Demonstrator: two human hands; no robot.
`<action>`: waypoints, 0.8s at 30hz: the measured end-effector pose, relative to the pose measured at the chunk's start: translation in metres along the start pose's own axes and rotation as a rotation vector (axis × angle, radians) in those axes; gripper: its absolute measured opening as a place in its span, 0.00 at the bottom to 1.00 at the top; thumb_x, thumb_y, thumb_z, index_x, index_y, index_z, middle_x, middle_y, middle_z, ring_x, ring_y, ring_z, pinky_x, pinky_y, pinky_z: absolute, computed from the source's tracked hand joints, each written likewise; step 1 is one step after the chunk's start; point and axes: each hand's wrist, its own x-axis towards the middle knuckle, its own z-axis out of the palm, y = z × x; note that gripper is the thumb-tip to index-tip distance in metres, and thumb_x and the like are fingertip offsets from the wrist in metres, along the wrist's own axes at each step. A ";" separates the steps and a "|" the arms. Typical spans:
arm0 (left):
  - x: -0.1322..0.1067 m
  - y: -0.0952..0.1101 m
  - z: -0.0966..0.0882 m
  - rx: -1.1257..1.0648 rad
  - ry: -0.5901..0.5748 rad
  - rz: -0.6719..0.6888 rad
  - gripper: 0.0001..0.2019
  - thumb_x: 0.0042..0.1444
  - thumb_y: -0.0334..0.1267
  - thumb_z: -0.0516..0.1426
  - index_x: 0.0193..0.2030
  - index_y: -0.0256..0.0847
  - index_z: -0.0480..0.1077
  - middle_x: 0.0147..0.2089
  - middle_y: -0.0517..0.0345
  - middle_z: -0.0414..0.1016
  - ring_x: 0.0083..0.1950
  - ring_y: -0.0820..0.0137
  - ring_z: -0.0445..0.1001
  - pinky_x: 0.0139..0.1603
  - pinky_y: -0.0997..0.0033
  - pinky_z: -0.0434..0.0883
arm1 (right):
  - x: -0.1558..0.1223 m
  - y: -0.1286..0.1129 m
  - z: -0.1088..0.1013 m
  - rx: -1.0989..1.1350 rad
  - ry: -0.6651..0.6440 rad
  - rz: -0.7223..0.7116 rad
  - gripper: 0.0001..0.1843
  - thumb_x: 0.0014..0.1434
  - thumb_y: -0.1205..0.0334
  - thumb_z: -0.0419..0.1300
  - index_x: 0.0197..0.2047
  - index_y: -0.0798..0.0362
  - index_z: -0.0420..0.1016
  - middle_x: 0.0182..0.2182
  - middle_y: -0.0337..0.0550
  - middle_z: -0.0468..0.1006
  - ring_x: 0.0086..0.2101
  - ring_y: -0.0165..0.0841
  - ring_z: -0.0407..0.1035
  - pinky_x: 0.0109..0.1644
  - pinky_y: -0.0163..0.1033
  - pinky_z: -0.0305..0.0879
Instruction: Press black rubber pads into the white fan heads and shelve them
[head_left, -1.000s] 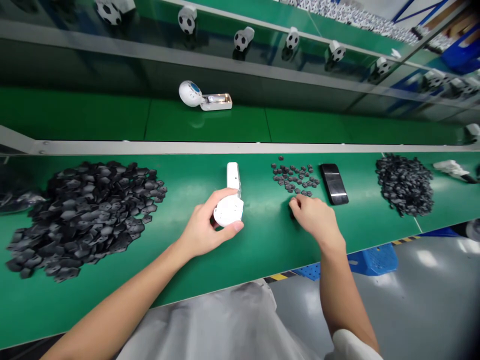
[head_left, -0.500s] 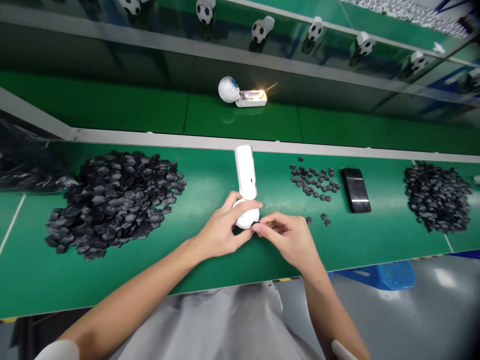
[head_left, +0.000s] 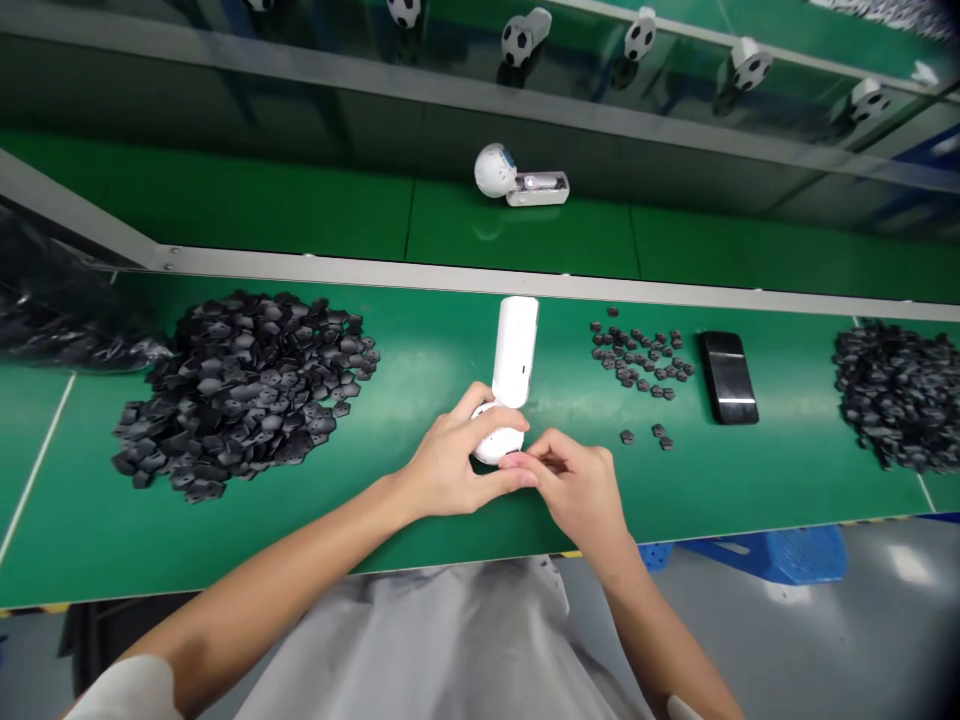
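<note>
A white device with a round ball head (head_left: 498,443) and a long flat body (head_left: 516,350) lies on the green table in front of me. My left hand (head_left: 452,462) is wrapped round the ball head, thumb below and fingers over the top. My right hand (head_left: 581,488) pinches at the ball's lower right side, its fingertips meeting the left thumb. A sliver of a small black piece (head_left: 513,453) shows at those fingertips; most of it is hidden. The body's far end points away from me.
Black pentagon-like pieces form a large pile (head_left: 247,390) at left, beside a black plastic bag (head_left: 67,310). Small black pieces (head_left: 641,355) lie scattered right of the device, near a black phone-like object (head_left: 729,378). Another pile (head_left: 900,395) is far right. A similar white device (head_left: 536,188) lies behind the rail.
The camera view has shifted. The device has turned a little, its body now leaning right. My right fingertips sit closer over the black piece, which shows less. The glare on the rear device is gone.
</note>
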 end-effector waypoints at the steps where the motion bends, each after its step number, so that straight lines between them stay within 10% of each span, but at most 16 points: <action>1: 0.000 0.001 0.001 -0.012 0.004 0.007 0.22 0.58 0.51 0.70 0.54 0.47 0.73 0.48 0.56 0.64 0.39 0.70 0.70 0.40 0.67 0.71 | -0.002 0.001 0.000 0.006 0.004 -0.004 0.21 0.67 0.49 0.69 0.28 0.51 0.73 0.21 0.34 0.78 0.20 0.26 0.64 0.25 0.33 0.60; 9: 0.009 -0.003 0.010 -0.142 -0.046 0.141 0.21 0.60 0.45 0.70 0.56 0.46 0.72 0.48 0.54 0.69 0.44 0.67 0.72 0.45 0.68 0.71 | -0.014 0.010 -0.001 -0.013 0.068 -0.136 0.14 0.71 0.55 0.64 0.33 0.49 0.77 0.27 0.36 0.80 0.26 0.29 0.71 0.33 0.33 0.66; 16: 0.004 -0.013 -0.002 -0.418 0.043 0.083 0.12 0.67 0.39 0.62 0.56 0.45 0.74 0.52 0.51 0.76 0.45 0.65 0.74 0.44 0.67 0.69 | -0.018 0.038 -0.076 -0.559 0.441 0.189 0.25 0.76 0.48 0.55 0.27 0.49 0.68 0.20 0.37 0.70 0.22 0.32 0.61 0.32 0.39 0.55; 24: 0.001 -0.018 -0.006 -0.336 0.028 0.071 0.24 0.67 0.39 0.63 0.68 0.52 0.69 0.57 0.49 0.76 0.50 0.61 0.76 0.48 0.62 0.73 | -0.005 0.051 -0.089 -0.938 0.124 0.498 0.25 0.74 0.47 0.52 0.27 0.49 0.71 0.25 0.45 0.75 0.24 0.36 0.61 0.31 0.41 0.43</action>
